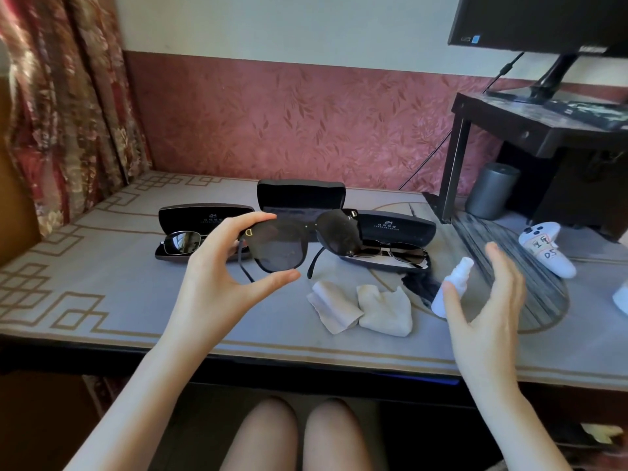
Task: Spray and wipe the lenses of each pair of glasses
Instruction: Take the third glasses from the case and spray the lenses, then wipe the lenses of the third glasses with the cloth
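monitor [543,22]: cut by top edge | spray bottle [440,300]: part behind right hand [489,321] | case print [387,225]: too small to read

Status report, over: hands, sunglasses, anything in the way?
Left hand pinching black sunglasses by one lens. Right hand open beside spray bottle. Cloths lie unobstructed between.
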Motion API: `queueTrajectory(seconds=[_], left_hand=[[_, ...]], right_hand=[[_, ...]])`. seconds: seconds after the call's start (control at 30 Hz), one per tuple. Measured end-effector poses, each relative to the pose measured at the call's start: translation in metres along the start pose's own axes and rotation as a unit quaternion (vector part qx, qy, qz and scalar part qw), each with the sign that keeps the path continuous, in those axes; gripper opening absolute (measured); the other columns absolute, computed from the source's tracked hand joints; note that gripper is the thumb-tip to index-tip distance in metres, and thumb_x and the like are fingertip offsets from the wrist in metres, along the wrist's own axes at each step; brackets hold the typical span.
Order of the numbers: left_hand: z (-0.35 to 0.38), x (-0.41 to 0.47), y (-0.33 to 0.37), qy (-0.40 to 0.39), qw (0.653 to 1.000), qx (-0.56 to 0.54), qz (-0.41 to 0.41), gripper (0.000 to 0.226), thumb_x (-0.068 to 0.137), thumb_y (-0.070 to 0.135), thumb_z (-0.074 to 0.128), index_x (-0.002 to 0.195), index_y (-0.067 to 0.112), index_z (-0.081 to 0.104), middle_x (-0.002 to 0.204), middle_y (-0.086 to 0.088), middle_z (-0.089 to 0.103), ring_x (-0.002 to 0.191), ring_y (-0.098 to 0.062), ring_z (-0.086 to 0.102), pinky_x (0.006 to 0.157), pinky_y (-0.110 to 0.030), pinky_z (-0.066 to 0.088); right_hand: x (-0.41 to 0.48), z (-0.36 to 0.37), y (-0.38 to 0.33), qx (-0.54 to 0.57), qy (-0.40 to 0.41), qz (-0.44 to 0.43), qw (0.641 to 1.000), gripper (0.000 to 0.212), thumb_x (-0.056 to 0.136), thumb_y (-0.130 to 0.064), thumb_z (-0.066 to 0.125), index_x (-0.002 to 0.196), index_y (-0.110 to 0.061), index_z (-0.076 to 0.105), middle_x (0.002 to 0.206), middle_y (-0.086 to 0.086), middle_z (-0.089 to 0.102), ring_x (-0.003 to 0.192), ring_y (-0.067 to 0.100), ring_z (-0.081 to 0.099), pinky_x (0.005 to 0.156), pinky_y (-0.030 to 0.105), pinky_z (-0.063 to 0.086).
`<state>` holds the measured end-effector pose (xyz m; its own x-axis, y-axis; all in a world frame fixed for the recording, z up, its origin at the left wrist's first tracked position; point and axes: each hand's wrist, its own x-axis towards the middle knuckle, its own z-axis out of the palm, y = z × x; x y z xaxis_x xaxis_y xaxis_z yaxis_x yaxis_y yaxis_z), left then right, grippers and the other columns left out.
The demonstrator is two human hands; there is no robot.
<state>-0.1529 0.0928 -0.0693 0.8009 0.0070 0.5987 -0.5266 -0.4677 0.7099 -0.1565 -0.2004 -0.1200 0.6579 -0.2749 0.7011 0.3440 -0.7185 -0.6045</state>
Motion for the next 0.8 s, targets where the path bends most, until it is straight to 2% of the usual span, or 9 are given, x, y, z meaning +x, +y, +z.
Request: queueTrajectory(seconds=[0.1, 0.17, 0.27, 0.37, 0.5, 0.57, 0.63, 0.7, 0.8], left_hand=[[0.000, 0.000, 0.000, 0.003, 1.000, -0.004, -0.004, 0.065, 0.063, 0.053, 0.076, 0.121, 0.032, 0.057, 0.118, 0.019, 0.060, 0.115, -0.008, 0.057, 0.099, -0.043, 0.048], [-0.001, 0.000, 0.001, 0.004, 1.000, -0.002, -0.006, 0.065, 0.064, 0.052, 0.079, 0.121, 0.030, 0.058, 0.118, 0.018, 0.061, 0.115, -0.008, 0.057, 0.099, -0.043, 0.048], [-0.003, 0.000, 0.002, 0.007, 1.000, -0.001, -0.010, 0.065, 0.064, 0.046, 0.081, 0.122, 0.026, 0.058, 0.117, 0.016, 0.062, 0.115, -0.007, 0.057, 0.099, -0.042, 0.048], [-0.004, -0.001, 0.003, 0.008, 1.000, -0.004, -0.013, 0.065, 0.063, 0.043, 0.079, 0.122, 0.024, 0.059, 0.118, 0.015, 0.062, 0.115, -0.007, 0.057, 0.099, -0.041, 0.048], [-0.005, -0.001, 0.003, 0.008, 1.000, -0.006, -0.013, 0.064, 0.064, 0.039, 0.080, 0.122, 0.025, 0.058, 0.117, 0.014, 0.062, 0.114, -0.009, 0.057, 0.099, -0.040, 0.048], [-0.006, -0.002, 0.003, 0.010, 1.000, -0.007, -0.014, 0.063, 0.064, 0.037, 0.081, 0.122, 0.025, 0.058, 0.118, 0.014, 0.062, 0.114, -0.009, 0.058, 0.099, -0.039, 0.048], [-0.007, -0.002, 0.003, 0.012, 1.000, -0.003, -0.012, 0.063, 0.064, 0.036, 0.082, 0.122, 0.026, 0.058, 0.118, 0.014, 0.062, 0.114, -0.009, 0.058, 0.099, -0.038, 0.048], [-0.008, -0.003, 0.002, 0.014, 1.000, -0.003, -0.013, 0.063, 0.064, 0.036, 0.082, 0.122, 0.026, 0.058, 0.118, 0.014, 0.062, 0.113, -0.008, 0.058, 0.099, -0.036, 0.048], [-0.009, -0.003, 0.001, 0.018, 1.000, -0.002, -0.013, 0.064, 0.064, 0.038, 0.081, 0.122, 0.026, 0.058, 0.118, 0.015, 0.062, 0.114, -0.006, 0.057, 0.099, -0.034, 0.048]], right_hand=[[-0.004, 0.004, -0.010, -0.017, -0.045, -0.103, 0.994, 0.028, 0.091, -0.013, 0.056, 0.117, -0.005, 0.063, 0.128, 0.010, 0.054, 0.122, 0.011, 0.044, 0.109, 0.022, 0.031], [-0.006, 0.012, -0.014, -0.021, -0.118, -0.103, 0.987, 0.018, 0.093, -0.016, 0.056, 0.102, -0.009, 0.070, 0.112, 0.002, 0.062, 0.108, 0.014, 0.055, 0.098, 0.023, 0.040], [-0.008, 0.022, -0.013, -0.046, -0.193, -0.064, 0.978, 0.009, 0.092, -0.008, 0.063, 0.096, -0.013, 0.069, 0.099, -0.007, 0.065, 0.096, 0.017, 0.059, 0.086, 0.023, 0.041], [0.003, 0.032, -0.016, -0.068, -0.231, -0.026, 0.970, 0.021, 0.093, -0.001, 0.056, 0.106, -0.010, 0.070, 0.108, -0.002, 0.067, 0.105, 0.019, 0.058, 0.090, 0.020, 0.037], [0.026, 0.050, -0.019, -0.145, -0.357, 0.020, 0.922, 0.037, 0.098, -0.007, 0.049, 0.134, -0.013, 0.057, 0.135, 0.003, 0.058, 0.130, 0.020, 0.046, 0.099, 0.023, 0.030], [0.035, 0.055, -0.016, -0.182, -0.401, 0.035, 0.897, 0.036, 0.098, -0.014, 0.054, 0.134, -0.012, 0.056, 0.135, 0.005, 0.057, 0.129, 0.021, 0.047, 0.103, 0.030, 0.036], [0.040, 0.058, -0.015, -0.198, -0.424, 0.046, 0.882, 0.024, 0.094, -0.020, 0.062, 0.117, -0.012, 0.065, 0.118, 0.005, 0.059, 0.118, 0.022, 0.051, 0.096, 0.033, 0.041], [0.043, 0.057, -0.017, -0.200, -0.422, 0.054, 0.883, 0.006, 0.090, -0.024, 0.068, 0.087, -0.019, 0.065, 0.100, -0.001, 0.057, 0.108, 0.018, 0.051, 0.085, 0.030, 0.041], [0.044, 0.051, -0.021, -0.197, -0.417, 0.057, 0.885, 0.018, 0.092, -0.023, 0.062, 0.075, -0.019, 0.057, 0.090, -0.005, 0.057, 0.097, 0.014, 0.048, 0.077, 0.030, 0.038]])
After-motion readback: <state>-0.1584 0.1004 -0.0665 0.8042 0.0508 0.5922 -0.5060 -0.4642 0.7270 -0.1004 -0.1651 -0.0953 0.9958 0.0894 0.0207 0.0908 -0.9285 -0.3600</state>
